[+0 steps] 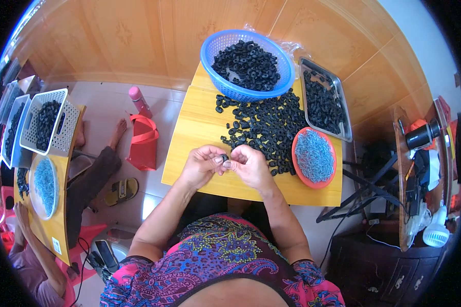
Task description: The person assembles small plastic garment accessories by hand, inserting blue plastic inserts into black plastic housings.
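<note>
My left hand (203,165) and my right hand (248,166) meet above the near part of a yellow wooden table (189,133). Between their fingertips sits a small black ring-like part (224,157), pinched from both sides. Just beyond my hands lie many loose black parts (264,128), spread over the table. A red oval plate (335,163) to the right of my right hand carries a heap of small silvery-blue metal pieces (313,155); they look like screws or pins, too small to tell.
At the table's far side stands a blue basket (287,84) of black parts, beside a metal tray (347,123) of more. On the floor are a red bag (142,146) and a pink bottle (140,101). Another person (38,271) sits at a table on the left with a white basket (61,120).
</note>
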Demonstrator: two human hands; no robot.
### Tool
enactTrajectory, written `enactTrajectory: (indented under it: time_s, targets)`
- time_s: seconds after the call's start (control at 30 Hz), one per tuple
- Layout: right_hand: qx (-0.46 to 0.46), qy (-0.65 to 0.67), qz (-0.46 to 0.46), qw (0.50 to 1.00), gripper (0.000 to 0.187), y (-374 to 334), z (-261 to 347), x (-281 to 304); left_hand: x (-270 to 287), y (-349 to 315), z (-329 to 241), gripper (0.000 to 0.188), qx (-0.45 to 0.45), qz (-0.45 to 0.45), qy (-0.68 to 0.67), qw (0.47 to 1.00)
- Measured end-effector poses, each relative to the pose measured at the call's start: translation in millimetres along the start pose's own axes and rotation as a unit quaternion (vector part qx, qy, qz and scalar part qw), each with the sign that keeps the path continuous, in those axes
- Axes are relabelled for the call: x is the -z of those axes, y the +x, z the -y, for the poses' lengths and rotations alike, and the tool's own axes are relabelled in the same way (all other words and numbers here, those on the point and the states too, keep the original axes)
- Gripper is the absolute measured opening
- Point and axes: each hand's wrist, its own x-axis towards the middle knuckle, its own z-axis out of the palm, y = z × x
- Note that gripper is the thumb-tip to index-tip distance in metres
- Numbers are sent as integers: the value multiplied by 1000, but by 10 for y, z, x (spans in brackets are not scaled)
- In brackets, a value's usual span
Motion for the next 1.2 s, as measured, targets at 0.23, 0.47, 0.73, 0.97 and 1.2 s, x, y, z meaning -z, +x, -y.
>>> enactTrajectory:
  time_s: [0.23, 0.47, 0.73, 0.97, 1.2]
  targets:
    - [179, -349, -58, 918, 14, 440, 173, 94, 78, 70, -51, 10, -25, -63, -138, 988]
    - [159, -520, 73, 836, 7, 800, 106, -98, 94, 87, -48, 10, -18, -70, -140, 988]
    - [106, -478, 63, 870, 8, 763, 252, -23, 85, 85, -45, 12, -13, -66, -136, 988]
    - [-43, 88, 11, 995, 11, 326, 206, 178, 87, 84, -38, 18, 3, -51, -115, 992]
    - [-40, 175, -18, 984, 11, 152, 263, 1, 59, 87, -24, 16, 4, -49, -82, 995]
